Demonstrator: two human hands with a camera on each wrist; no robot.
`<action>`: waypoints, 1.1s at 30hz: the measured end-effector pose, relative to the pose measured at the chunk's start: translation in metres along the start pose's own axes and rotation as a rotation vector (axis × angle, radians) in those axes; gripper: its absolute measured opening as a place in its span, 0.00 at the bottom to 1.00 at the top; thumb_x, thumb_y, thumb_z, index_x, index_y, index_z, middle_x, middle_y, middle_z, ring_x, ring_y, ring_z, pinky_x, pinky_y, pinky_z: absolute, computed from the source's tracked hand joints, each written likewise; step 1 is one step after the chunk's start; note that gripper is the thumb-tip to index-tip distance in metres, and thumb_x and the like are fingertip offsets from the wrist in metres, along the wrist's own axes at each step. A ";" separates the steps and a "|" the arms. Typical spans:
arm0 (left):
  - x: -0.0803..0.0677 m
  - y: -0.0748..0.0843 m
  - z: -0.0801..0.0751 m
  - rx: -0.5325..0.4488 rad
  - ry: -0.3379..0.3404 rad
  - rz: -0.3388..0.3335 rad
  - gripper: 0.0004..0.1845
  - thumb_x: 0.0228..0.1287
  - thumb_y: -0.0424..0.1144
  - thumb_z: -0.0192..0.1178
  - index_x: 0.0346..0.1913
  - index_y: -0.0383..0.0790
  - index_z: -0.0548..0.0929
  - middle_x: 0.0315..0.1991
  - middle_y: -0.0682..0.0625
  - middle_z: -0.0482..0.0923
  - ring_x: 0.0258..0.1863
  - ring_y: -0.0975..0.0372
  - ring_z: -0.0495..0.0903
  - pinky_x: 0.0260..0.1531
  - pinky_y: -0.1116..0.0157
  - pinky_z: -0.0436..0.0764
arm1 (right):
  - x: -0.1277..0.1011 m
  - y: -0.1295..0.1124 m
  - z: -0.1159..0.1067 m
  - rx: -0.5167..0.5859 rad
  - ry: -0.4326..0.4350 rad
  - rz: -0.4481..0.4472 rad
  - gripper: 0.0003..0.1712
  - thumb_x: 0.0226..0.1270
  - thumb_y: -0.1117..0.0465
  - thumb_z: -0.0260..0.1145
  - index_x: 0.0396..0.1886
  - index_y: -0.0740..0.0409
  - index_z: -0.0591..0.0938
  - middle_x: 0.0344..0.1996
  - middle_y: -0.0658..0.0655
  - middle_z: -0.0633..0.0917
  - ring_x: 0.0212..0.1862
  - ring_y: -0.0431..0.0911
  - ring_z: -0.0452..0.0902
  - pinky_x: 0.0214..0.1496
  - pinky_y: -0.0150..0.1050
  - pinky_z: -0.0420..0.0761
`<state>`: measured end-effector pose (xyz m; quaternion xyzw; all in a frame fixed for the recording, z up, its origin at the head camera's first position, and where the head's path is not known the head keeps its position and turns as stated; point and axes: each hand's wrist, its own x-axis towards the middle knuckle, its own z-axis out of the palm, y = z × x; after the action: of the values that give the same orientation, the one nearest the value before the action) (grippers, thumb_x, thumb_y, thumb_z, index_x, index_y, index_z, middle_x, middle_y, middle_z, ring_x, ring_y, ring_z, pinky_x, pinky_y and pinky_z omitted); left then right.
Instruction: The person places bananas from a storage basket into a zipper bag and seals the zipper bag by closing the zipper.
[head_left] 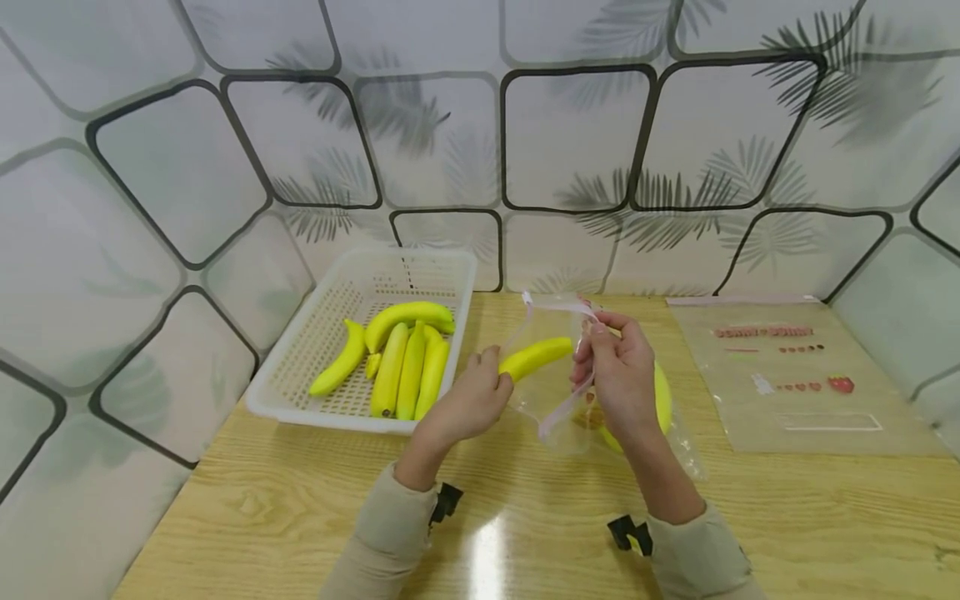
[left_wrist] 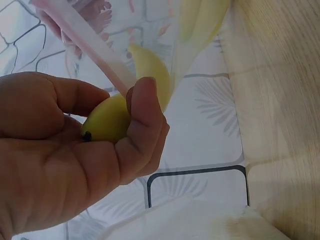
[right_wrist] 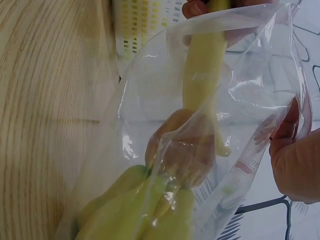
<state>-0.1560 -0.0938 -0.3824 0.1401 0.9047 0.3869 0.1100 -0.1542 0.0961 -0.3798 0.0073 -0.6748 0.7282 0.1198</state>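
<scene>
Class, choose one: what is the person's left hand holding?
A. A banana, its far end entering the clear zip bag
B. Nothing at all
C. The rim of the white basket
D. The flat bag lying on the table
A: the left hand grips a banana by its end, pushing it into the clear bag whose mouth the right hand pinches open.

basket (head_left: 315, 333) left (bananas (head_left: 405, 358) inside) | flat bag (head_left: 802, 383) right
</scene>
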 end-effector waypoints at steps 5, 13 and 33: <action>0.002 0.002 0.007 0.072 0.063 -0.017 0.26 0.82 0.40 0.36 0.70 0.22 0.56 0.54 0.29 0.65 0.37 0.52 0.71 0.41 0.55 0.78 | 0.000 0.000 0.001 0.003 -0.013 -0.001 0.12 0.81 0.59 0.50 0.56 0.60 0.69 0.23 0.51 0.78 0.18 0.41 0.74 0.15 0.32 0.76; 0.003 0.002 0.017 0.010 0.104 -0.014 0.22 0.82 0.47 0.34 0.64 0.31 0.59 0.54 0.33 0.67 0.38 0.51 0.74 0.40 0.56 0.78 | 0.001 0.000 0.000 0.017 -0.030 -0.017 0.12 0.81 0.59 0.50 0.55 0.61 0.69 0.23 0.52 0.78 0.17 0.41 0.74 0.18 0.32 0.78; -0.003 -0.001 0.000 -0.072 0.109 0.053 0.12 0.79 0.33 0.39 0.54 0.32 0.71 0.26 0.45 0.74 0.15 0.59 0.76 0.16 0.65 0.76 | 0.001 -0.002 -0.001 0.009 0.002 0.020 0.11 0.80 0.58 0.50 0.54 0.59 0.70 0.23 0.52 0.78 0.18 0.41 0.73 0.19 0.32 0.79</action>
<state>-0.1535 -0.0953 -0.3829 0.1388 0.8908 0.4292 0.0551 -0.1549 0.0971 -0.3772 0.0003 -0.6714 0.7324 0.1129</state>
